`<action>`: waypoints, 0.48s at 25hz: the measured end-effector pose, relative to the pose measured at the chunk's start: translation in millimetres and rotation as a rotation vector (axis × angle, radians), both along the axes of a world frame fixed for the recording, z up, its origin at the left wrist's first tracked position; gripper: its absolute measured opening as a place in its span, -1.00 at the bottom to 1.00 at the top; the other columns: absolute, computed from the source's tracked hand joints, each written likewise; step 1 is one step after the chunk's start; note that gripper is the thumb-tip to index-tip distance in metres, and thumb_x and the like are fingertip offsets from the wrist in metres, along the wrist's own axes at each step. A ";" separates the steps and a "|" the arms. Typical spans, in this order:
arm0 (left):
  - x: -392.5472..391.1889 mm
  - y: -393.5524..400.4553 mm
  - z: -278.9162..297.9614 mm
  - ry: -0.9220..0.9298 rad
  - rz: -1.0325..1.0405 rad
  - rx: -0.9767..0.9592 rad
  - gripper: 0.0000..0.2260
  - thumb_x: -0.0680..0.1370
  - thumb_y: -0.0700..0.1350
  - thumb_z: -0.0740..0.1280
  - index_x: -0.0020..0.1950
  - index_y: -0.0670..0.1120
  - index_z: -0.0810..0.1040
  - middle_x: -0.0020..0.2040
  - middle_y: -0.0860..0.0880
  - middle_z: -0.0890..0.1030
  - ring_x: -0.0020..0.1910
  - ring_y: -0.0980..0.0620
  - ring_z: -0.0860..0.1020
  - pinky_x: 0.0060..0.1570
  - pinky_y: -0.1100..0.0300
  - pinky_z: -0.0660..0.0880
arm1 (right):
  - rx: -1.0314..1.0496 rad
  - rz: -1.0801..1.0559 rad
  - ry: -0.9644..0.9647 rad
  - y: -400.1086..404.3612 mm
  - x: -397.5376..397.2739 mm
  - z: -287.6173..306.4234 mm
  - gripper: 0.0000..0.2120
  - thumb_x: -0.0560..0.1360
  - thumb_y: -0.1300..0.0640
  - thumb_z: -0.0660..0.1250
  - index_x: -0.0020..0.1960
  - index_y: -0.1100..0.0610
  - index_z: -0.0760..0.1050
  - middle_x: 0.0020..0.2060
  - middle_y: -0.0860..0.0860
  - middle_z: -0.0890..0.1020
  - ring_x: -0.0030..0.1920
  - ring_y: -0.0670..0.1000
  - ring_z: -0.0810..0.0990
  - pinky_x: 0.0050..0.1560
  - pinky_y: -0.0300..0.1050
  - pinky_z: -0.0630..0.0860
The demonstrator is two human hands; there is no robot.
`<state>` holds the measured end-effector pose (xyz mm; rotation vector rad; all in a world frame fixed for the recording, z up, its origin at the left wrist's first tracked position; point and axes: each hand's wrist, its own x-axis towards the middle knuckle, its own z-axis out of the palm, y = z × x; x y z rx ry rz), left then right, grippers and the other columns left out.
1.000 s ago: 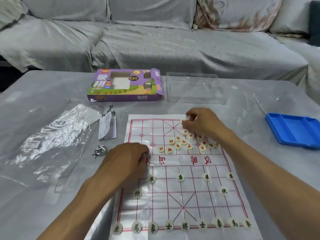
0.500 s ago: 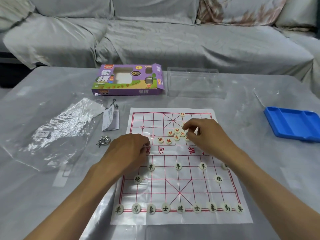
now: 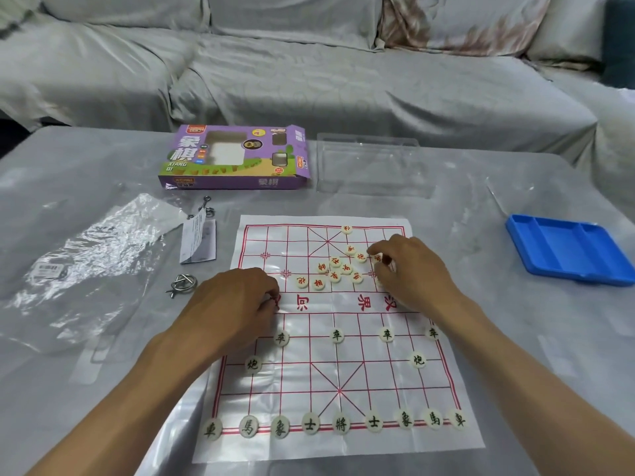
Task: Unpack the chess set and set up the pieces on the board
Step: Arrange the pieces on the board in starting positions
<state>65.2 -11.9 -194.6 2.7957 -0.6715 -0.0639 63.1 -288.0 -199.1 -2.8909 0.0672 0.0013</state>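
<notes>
White paper board [image 3: 343, 372] flat on desk [image 3: 515, 338]. Black pieces [image 3: 340, 424] lined on near rows. Red pieces [image 3: 338, 269] heaped on far half. Right hand [image 3: 409, 269] fingers pinch red piece from heap. Left hand [image 3: 237, 300] fingers curled at board's left edge; grasp unclear.

A single head-worn wide-angle camera looks forward and down from close above the desk [image 3: 481, 235], both forearms reaching in, a sofa [image 3: 309, 80] behind.

Box [image 3: 233, 159] behind board [image 3: 330, 338], seemingly apart
</notes>
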 end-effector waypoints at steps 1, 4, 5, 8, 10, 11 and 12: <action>-0.6 -0.3 0.0 0.000 0.002 0.001 -0.83 0.54 -0.06 0.22 0.01 0.08 0.60 0.03 0.15 0.60 0.00 0.03 0.56 -0.09 0.12 0.50 | -0.006 0.010 -0.025 2.1 -0.3 -0.2 -0.71 0.58 0.07 0.20 0.28 -0.06 0.51 0.14 -0.05 0.55 0.15 0.00 0.45 -0.05 -0.12 0.42; -1.3 -0.7 0.2 0.006 0.005 0.013 -0.82 0.55 -0.05 0.21 0.02 0.08 0.60 0.04 0.14 0.59 0.00 0.02 0.56 -0.10 0.12 0.50 | 0.019 0.077 -0.080 9.2 -3.1 1.2 -0.71 0.59 0.07 0.20 0.29 -0.04 0.51 0.22 -0.08 0.53 0.19 0.02 0.43 0.04 -0.10 0.41; -1.4 -0.9 0.5 0.007 0.004 0.014 -0.82 0.55 -0.05 0.21 0.02 0.08 0.60 0.04 0.14 0.59 0.01 0.02 0.56 -0.10 0.12 0.50 | 0.021 0.113 -0.081 11.8 -4.2 1.0 -0.70 0.61 0.04 0.18 0.32 -0.05 0.49 0.27 -0.09 0.52 0.21 0.03 0.42 0.11 -0.08 0.40; -0.8 -0.9 0.5 0.012 -0.003 0.024 -0.81 0.56 -0.05 0.20 0.04 0.08 0.59 0.05 0.14 0.59 0.01 0.02 0.55 -0.09 0.12 0.50 | -0.008 0.237 0.007 20.0 -6.8 -2.6 -0.63 0.64 -0.03 0.03 0.42 -0.08 0.36 0.42 -0.13 0.40 0.39 0.08 0.32 0.33 0.09 0.31; -0.7 -0.8 0.9 0.014 -0.005 0.034 -0.81 0.56 -0.04 0.19 0.05 0.09 0.58 0.06 0.14 0.58 0.02 0.03 0.55 -0.08 0.13 0.49 | -0.080 0.309 0.025 23.0 -9.6 -8.5 -0.53 0.61 -0.07 -0.10 0.43 -0.09 0.35 0.43 -0.13 0.38 0.43 0.10 0.29 0.32 0.14 0.30; -0.6 -0.9 1.3 0.015 -0.005 0.033 -0.80 0.56 -0.04 0.18 0.05 0.09 0.58 0.06 0.15 0.58 0.02 0.04 0.55 -0.08 0.13 0.49 | -0.122 0.328 -0.001 23.4 -10.0 -10.5 -0.53 0.60 -0.06 -0.10 0.41 -0.08 0.39 0.40 -0.12 0.42 0.41 0.12 0.32 0.27 0.14 0.31; -0.5 -0.8 1.3 0.016 -0.006 0.032 -0.80 0.56 -0.04 0.18 0.05 0.09 0.58 0.06 0.15 0.58 0.03 0.04 0.55 -0.08 0.13 0.49 | -0.151 0.321 -0.024 24.2 -9.6 -9.7 -0.58 0.62 -0.02 -0.03 0.38 -0.05 0.44 0.37 -0.10 0.47 0.37 0.13 0.36 0.23 0.14 0.32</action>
